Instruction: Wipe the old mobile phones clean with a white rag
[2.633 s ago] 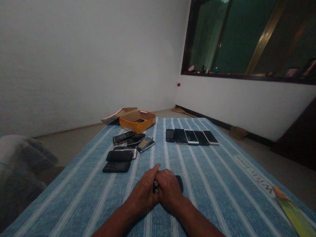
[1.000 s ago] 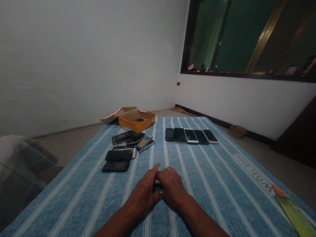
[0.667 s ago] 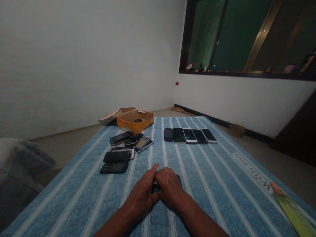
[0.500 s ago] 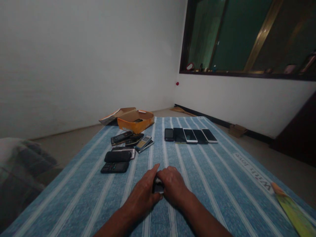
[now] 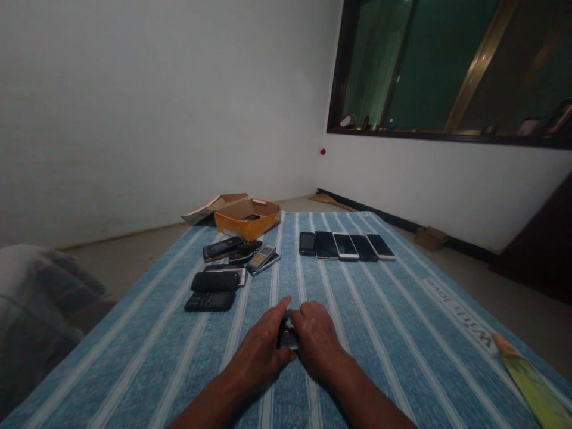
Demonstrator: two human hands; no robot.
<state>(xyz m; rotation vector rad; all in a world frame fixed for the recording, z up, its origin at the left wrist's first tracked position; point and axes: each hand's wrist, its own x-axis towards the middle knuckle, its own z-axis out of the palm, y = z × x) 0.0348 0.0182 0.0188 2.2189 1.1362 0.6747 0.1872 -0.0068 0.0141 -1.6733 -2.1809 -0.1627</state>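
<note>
Both my hands rest together on the blue striped cloth (image 5: 384, 333) near the front. My left hand (image 5: 263, 348) and my right hand (image 5: 317, 339) are closed round a small dark phone (image 5: 287, 335), of which only a sliver shows between them. My left forefinger points forward over its top. Further off on the left lies a loose group of old keypad phones (image 5: 232, 262). A neat row of several smartphones (image 5: 346, 245) lies side by side beyond my hands, to the right of centre.
An open orange cardboard box (image 5: 247, 218) stands at the cloth's far left end. A yellow-green strip (image 5: 531, 387) lies at the right edge. A grey bundle (image 5: 40, 310) sits at the left. White walls and a dark window (image 5: 447, 65) lie beyond.
My hands have stayed in place, shifting slightly on the small phone; the right hand has slid a little to the right, so more of the phone shows between them.
</note>
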